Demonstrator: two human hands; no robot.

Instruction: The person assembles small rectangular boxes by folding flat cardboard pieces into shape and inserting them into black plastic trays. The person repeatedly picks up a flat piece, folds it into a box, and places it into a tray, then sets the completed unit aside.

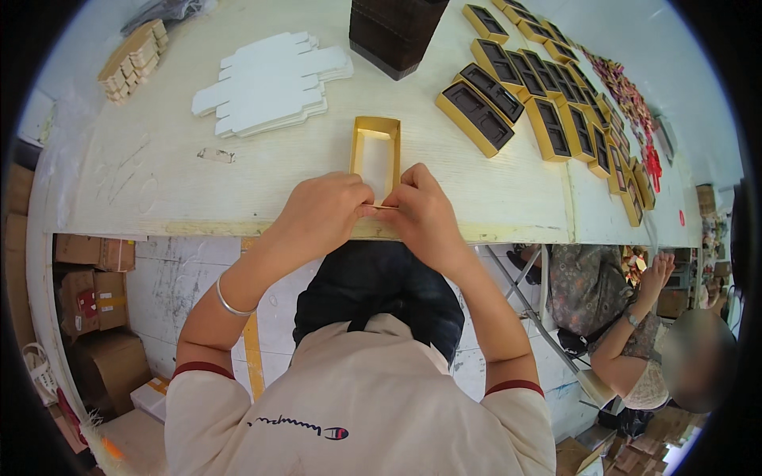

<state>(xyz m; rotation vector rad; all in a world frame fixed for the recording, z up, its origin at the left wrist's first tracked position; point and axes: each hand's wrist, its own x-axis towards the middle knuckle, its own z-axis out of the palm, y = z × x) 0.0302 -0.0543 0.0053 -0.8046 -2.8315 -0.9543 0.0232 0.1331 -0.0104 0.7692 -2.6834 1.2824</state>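
A shallow gold cardboard box (377,125) with an open top and a pale inside lies near the table's front edge, its long sides running away from me. My left hand (327,208) and my right hand (422,208) meet at its near end. Fingers and thumbs of both are closed on the gold card there, pinching the short end wall between them. My fingers partly hide that end wall and its fold. Beyond the box, to the left, lies a stack of flat white box blanks (270,83) with tabs along their edges.
A tall dark block-like stack (397,32) stands past the box. Rows of gold boxes with black inserts (480,119) fill the table's right. Folded gold-and-white card pieces (135,59) lie far left. Another person (635,341) sits at the right, by red and gold items (627,95).
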